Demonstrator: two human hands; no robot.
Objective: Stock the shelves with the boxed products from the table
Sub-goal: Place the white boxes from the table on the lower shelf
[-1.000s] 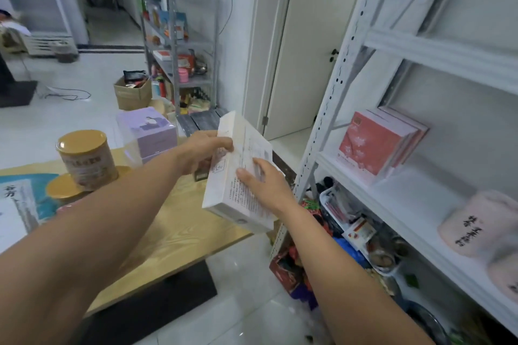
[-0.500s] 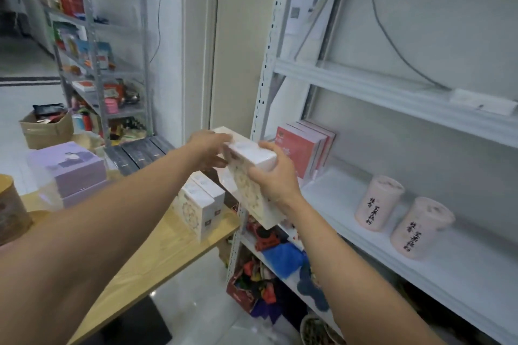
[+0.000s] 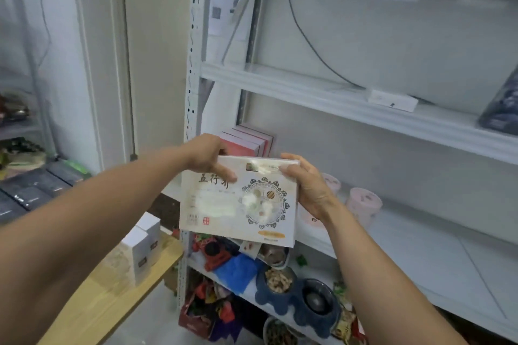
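Both bare forearms stretch forward and slightly up, meeting just right of the rack's white post (image 3: 193, 64), a metal upright punched with a row of slots. The left hand (image 3: 206, 152) grasps the top left corner of the box (image 3: 238, 202), thumb laid across the front face and the other fingers hidden behind. The right hand (image 3: 309, 186) grips the top right corner, fingers curled over the upper edge and palm against the side.

The box is held in the air right of the post, at the height of the middle shelf (image 3: 420, 255). It is flat, rectangular cardboard, cream with a glossy wrap that catches glare and blurs the print. Its front faces the camera and tilts slightly, and it shows dark characters, a round ornamental emblem, a small red seal and an orange strip.

Right of the post and behind the box, slim red boxes (image 3: 246, 143) stand upright on the smooth white middle shelf. Further right are two rounded pink tubs (image 3: 363, 203). Left of the post and lower, white boxes (image 3: 140, 249) stand on a pale wood-grain table (image 3: 112, 297).
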